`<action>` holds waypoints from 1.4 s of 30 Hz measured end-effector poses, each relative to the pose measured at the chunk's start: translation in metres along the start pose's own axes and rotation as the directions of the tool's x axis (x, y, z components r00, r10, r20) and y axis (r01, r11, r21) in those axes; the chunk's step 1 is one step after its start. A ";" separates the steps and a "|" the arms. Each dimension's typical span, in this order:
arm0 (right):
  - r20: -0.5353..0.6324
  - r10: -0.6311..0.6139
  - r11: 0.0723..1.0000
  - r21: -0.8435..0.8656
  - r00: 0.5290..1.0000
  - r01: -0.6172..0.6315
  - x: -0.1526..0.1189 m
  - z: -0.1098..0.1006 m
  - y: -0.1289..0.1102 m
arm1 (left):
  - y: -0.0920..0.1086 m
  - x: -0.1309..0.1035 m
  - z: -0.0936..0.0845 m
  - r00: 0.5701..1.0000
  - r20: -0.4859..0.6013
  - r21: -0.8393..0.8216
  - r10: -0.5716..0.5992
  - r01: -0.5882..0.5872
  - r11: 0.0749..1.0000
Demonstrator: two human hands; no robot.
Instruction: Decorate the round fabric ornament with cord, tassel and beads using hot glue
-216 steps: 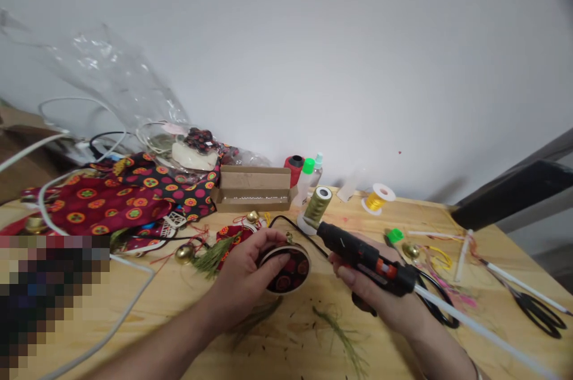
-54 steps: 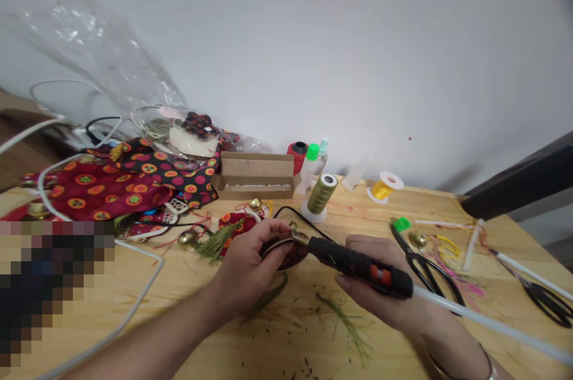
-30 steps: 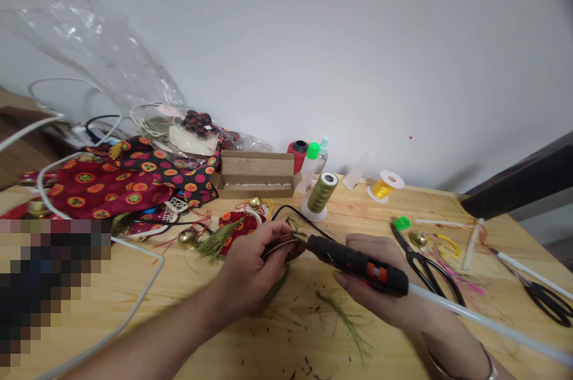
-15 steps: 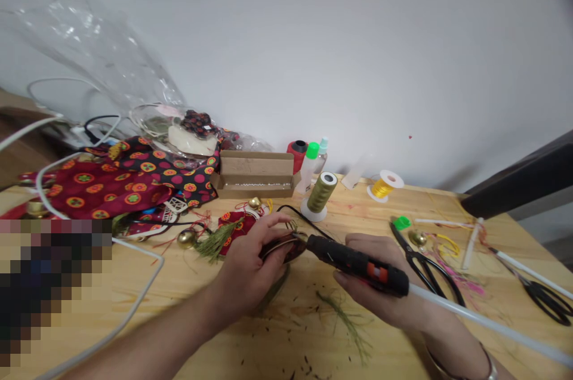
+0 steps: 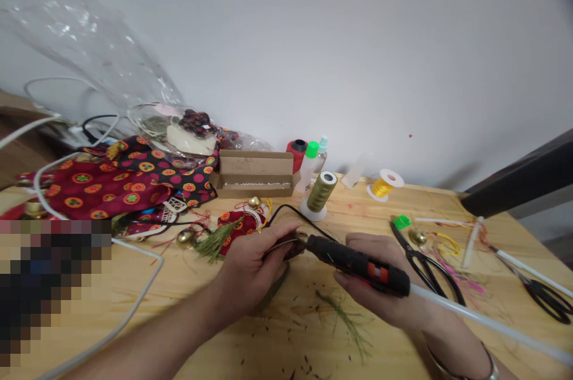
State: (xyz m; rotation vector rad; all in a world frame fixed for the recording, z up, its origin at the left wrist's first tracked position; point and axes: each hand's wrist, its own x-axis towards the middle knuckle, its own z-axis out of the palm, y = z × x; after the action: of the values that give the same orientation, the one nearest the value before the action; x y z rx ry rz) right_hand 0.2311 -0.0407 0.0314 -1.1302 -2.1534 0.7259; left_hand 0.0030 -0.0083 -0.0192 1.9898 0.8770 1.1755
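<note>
Taken from the round piece (image 5: 293,247) as clock centre, the worktop (image 5: 215,356) has its far edge by the wall (image 5: 313,40) at 12 to 1 o'clock and its right edge slanting from 2 to 3. The green thread cone (image 5: 321,194) stands near at 1, the open box (image 5: 257,183) at 11, a sprig (image 5: 347,320) lies near 5, and black scissors (image 5: 425,269) sit well apart at 3. The left hand (image 5: 250,266) has its fingers clamped on the round piece; the right hand (image 5: 380,302) has its fingers closed around the glue gun (image 5: 358,263), nozzle at the piece's edge, contact unclear.
</note>
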 end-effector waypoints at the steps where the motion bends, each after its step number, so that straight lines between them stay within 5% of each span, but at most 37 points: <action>1: -0.001 0.001 1.000 0.000 1.000 -0.001 0.000 0.000 0.000 | 0.000 0.000 0.000 1.000 0.003 -0.004 -0.009 0.009 1.000; 22: 0.002 0.024 0.999 -0.030 1.000 -0.024 0.001 -0.002 -0.003 | 0.003 -0.001 0.002 0.983 0.032 -0.159 -0.179 0.182 0.970; 42: -0.005 0.000 0.997 -0.079 1.000 -0.001 0.003 -0.002 -0.008 | 0.001 -0.002 0.001 0.986 0.028 -0.134 -0.165 0.167 0.977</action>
State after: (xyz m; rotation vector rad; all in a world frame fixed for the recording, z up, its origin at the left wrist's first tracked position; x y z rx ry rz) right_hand 0.2272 -0.0416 0.0391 -1.1716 -2.1945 0.6429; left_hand 0.0039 -0.0106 -0.0194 1.7786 0.9109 1.0926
